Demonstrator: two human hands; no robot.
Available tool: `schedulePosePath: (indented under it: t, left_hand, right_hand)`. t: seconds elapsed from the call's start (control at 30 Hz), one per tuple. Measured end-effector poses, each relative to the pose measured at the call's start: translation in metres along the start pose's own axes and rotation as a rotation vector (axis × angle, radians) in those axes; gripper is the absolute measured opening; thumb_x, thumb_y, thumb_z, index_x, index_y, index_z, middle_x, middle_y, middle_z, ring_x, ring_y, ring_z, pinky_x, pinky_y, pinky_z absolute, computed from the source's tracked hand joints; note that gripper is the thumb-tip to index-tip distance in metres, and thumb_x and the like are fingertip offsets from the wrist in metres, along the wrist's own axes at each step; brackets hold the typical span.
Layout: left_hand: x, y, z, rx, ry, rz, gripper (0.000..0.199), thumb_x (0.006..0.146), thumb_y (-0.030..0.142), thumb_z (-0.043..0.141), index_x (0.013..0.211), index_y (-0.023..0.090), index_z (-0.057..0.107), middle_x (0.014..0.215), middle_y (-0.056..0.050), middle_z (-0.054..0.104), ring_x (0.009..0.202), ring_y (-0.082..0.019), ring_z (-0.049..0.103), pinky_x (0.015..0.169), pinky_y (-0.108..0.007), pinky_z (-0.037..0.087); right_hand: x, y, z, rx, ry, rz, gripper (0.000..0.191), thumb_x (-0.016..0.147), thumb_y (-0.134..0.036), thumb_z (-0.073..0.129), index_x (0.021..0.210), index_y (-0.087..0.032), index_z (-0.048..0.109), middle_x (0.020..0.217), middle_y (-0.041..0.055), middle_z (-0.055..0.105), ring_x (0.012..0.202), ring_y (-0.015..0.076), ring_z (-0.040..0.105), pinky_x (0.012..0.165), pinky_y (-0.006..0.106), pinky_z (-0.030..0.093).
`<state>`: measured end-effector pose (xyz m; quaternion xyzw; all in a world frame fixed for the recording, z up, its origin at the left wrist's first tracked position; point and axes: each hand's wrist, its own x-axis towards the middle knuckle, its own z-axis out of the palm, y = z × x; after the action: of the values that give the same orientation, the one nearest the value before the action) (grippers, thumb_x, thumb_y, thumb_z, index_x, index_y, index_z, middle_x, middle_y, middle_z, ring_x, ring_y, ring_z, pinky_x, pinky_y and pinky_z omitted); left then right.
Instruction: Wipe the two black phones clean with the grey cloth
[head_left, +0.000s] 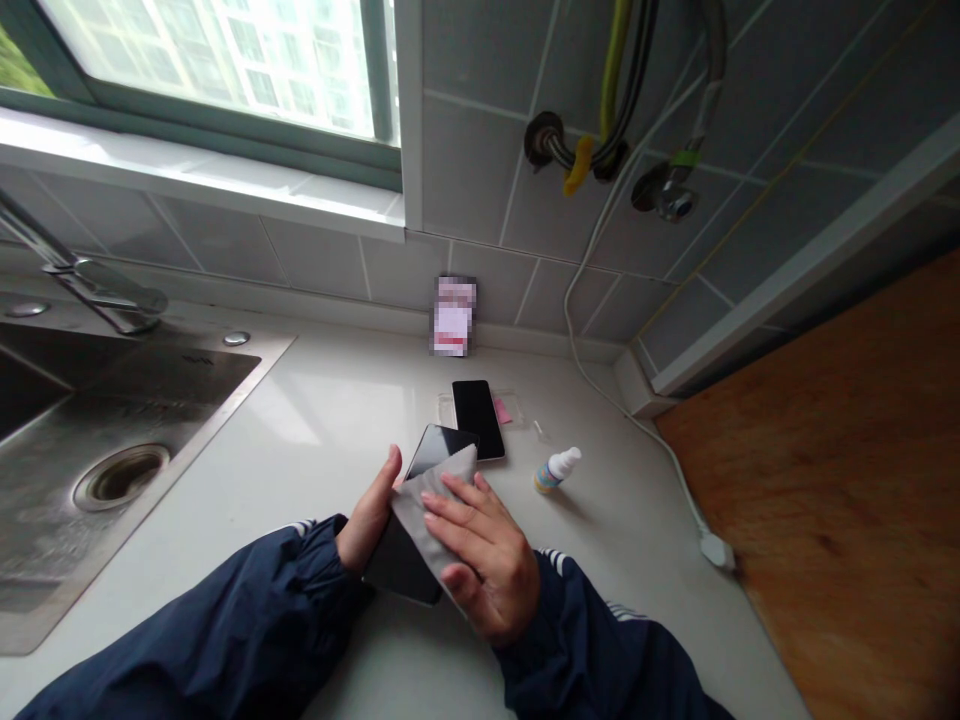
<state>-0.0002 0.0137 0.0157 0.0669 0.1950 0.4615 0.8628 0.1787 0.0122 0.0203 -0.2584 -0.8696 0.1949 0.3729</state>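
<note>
A dark tablet is held tilted above the counter by my left hand, whose thumb shows at the left edge while its other fingers are hidden beneath. My right hand presses a grey cloth against the tablet's screen, fingers laid over the cloth. Just beyond the tablet lies a black phone, with a clear case and a pink slip by it. To the right stands a small white spray bottle.
A steel sink with a faucet is on the left. Another phone with a blurred screen leans on the wall. A white cable with a plug runs down the right side beside a wooden panel.
</note>
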Motion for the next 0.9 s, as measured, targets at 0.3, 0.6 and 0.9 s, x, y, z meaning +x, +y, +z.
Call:
schedulePosePath:
  t: [0.3,0.6,0.9]
  left_hand:
    - [-0.002,0.003,0.003,0.005,0.022,0.024,0.072,0.090,0.064,0.050,0.135,0.008,0.058,0.087,-0.013,0.071,0.064,-0.020,0.065,0.067,-0.032,0.052]
    - [-0.012,0.001,0.002,0.150,0.085,-0.126,0.071,0.093,0.067,0.038,0.148,0.022,0.046,0.104,-0.013,0.075,0.094,-0.033,0.072,0.085,-0.048,0.054]
    - [-0.004,0.007,0.003,0.103,0.064,0.054,0.074,0.092,0.065,0.043,0.133,0.005,0.058,0.088,-0.017,0.074,0.069,-0.026,0.070,0.065,-0.034,0.054]
  right_hand:
    - [0.000,0.000,-0.006,0.046,-0.007,-0.041,0.056,0.105,-0.052,0.028,0.126,-0.018,0.066,0.135,0.0076,0.065,0.139,0.0253,0.048,0.120,0.051,0.033]
    - [0.002,0.016,-0.002,-0.043,0.088,0.088,0.063,0.104,-0.055,0.027,0.145,-0.013,0.049,0.154,0.0119,0.044,0.151,0.0298,0.026,0.119,0.055,0.034]
    - [0.002,0.003,-0.008,0.020,-0.007,-0.003,0.048,0.103,-0.052,0.037,0.125,-0.020,0.067,0.134,0.0055,0.066,0.141,0.0258,0.046,0.121,0.052,0.029]
